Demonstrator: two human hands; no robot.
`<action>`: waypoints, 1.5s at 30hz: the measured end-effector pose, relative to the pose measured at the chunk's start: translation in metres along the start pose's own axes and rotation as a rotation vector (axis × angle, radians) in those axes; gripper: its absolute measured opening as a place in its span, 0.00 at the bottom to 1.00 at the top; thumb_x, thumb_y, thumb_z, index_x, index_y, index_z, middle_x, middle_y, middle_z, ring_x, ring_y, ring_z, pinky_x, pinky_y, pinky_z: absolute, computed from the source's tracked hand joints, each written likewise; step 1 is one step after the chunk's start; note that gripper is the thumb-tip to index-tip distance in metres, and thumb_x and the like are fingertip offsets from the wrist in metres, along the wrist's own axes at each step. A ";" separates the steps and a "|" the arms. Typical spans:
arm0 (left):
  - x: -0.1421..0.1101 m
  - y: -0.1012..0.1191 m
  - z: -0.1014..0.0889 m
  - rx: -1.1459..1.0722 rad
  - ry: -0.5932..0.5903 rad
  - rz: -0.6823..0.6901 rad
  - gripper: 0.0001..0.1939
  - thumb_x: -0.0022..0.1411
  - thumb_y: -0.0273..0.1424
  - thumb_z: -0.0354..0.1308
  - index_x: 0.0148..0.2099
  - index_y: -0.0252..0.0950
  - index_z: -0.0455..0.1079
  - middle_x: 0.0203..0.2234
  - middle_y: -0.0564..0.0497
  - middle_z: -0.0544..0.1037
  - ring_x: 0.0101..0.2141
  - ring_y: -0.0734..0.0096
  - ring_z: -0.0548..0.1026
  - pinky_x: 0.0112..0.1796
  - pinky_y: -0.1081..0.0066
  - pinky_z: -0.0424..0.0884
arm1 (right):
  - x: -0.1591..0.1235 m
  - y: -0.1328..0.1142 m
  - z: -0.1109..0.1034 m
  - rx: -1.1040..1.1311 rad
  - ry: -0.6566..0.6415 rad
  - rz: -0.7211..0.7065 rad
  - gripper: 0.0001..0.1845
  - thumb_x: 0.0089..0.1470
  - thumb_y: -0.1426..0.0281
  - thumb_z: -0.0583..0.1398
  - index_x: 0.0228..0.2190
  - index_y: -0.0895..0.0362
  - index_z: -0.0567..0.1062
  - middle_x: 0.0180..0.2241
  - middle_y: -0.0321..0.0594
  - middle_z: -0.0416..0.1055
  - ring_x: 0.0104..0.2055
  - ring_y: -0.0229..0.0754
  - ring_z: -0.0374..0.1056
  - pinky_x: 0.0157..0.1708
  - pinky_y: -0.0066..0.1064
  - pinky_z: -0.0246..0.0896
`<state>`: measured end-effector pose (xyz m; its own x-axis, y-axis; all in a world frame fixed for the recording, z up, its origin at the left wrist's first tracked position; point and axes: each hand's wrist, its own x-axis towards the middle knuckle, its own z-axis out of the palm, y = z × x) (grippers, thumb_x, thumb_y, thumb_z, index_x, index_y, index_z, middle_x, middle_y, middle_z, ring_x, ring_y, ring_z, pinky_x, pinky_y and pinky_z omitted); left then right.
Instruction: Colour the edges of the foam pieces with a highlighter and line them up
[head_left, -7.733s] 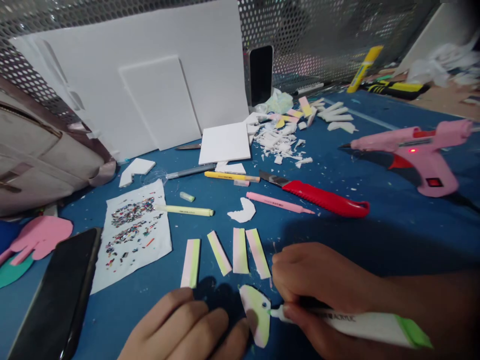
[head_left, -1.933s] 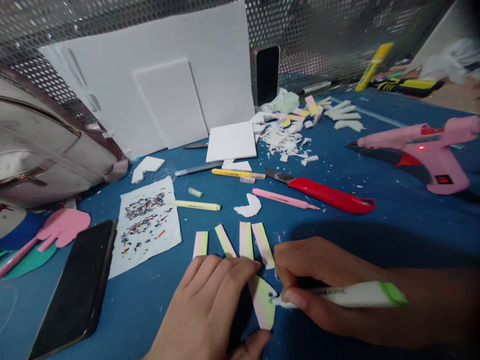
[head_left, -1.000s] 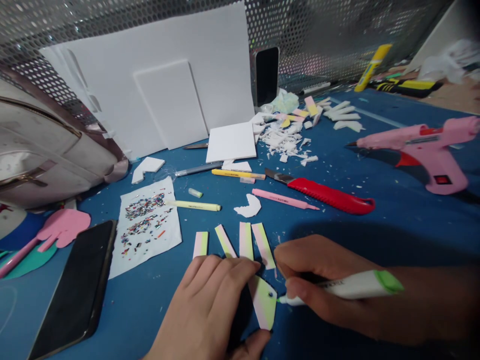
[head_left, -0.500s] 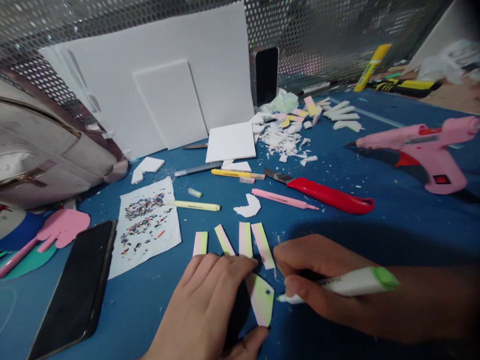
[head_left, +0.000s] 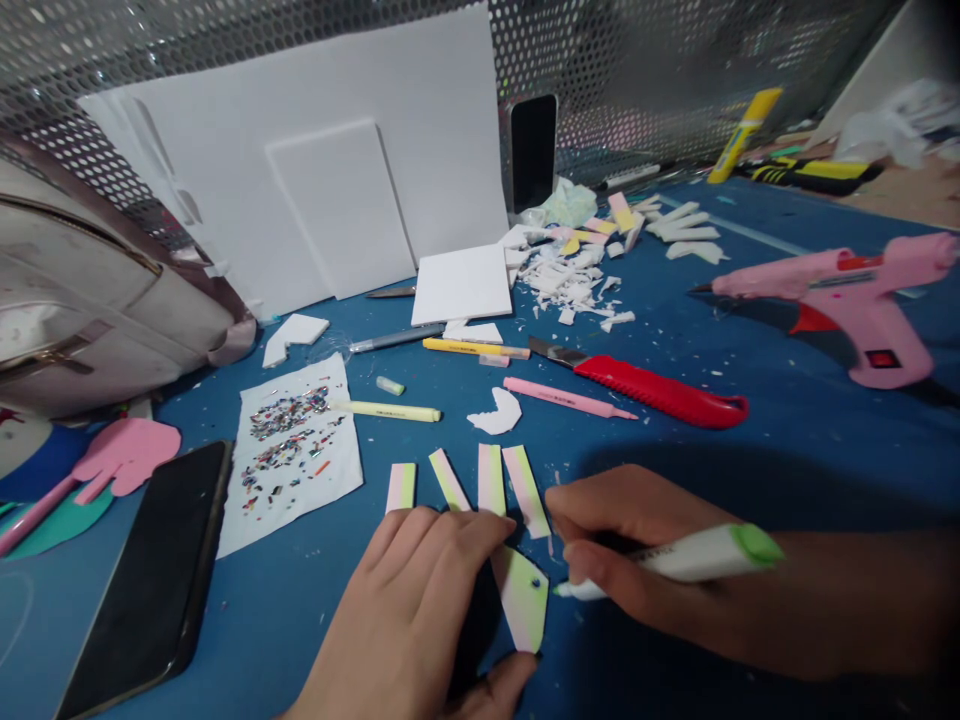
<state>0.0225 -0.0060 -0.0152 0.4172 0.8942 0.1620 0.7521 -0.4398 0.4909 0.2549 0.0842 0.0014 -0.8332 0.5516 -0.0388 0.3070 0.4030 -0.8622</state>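
Observation:
My right hand (head_left: 637, 560) grips a white highlighter (head_left: 697, 556) with a green cap end. The green tip is close to the right edge of a pointed foam piece (head_left: 521, 605), coloured pink and yellow-green with a small dark blue dot. My left hand (head_left: 420, 590) holds that piece at the table, thumb at its lower corner and index finger at its top; part of it is hidden. Beyond my left fingers lie foam strips in the same colours: a short one (head_left: 401, 485), a slim one (head_left: 448, 478), a middle one (head_left: 491, 475) and a slanted one (head_left: 526, 490).
A red utility knife (head_left: 660, 390), its blade out, lies behind my right hand. The pink glue gun (head_left: 847, 290) is at the right. Pink (head_left: 566, 397) and yellow (head_left: 394, 410) highlighters, a glittery paper sheet (head_left: 337, 470), a phone (head_left: 150, 580) and white foam scraps (head_left: 562, 280) surround the work.
My right hand and the highlighter have shifted slightly left, bringing the tip nearer the pointed foam piece. My left hand has stayed in place.

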 end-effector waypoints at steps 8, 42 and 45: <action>0.001 -0.005 0.001 0.012 0.016 -0.005 0.27 0.65 0.34 0.59 0.63 0.45 0.54 0.47 0.52 0.75 0.44 0.64 0.72 0.45 0.62 0.69 | 0.001 -0.002 0.000 0.100 0.039 0.069 0.18 0.68 0.60 0.53 0.27 0.54 0.60 0.24 0.30 0.56 0.25 0.35 0.52 0.24 0.28 0.48; 0.003 -0.012 -0.001 0.056 0.012 0.102 0.31 0.62 0.35 0.63 0.63 0.42 0.54 0.44 0.51 0.76 0.40 0.64 0.75 0.40 0.63 0.74 | 0.000 -0.001 0.000 0.041 0.081 0.041 0.18 0.67 0.60 0.54 0.26 0.53 0.62 0.23 0.32 0.59 0.24 0.37 0.54 0.23 0.28 0.50; 0.001 -0.011 0.000 0.049 0.011 0.107 0.31 0.62 0.35 0.63 0.63 0.42 0.55 0.44 0.50 0.76 0.40 0.64 0.75 0.40 0.63 0.73 | 0.001 -0.001 0.000 0.043 0.067 0.052 0.18 0.68 0.60 0.53 0.26 0.54 0.62 0.23 0.32 0.59 0.25 0.37 0.54 0.24 0.28 0.50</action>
<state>0.0146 -0.0002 -0.0201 0.4914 0.8426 0.2204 0.7277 -0.5362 0.4276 0.2541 0.0841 0.0026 -0.7835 0.6192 -0.0518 0.3282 0.3415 -0.8807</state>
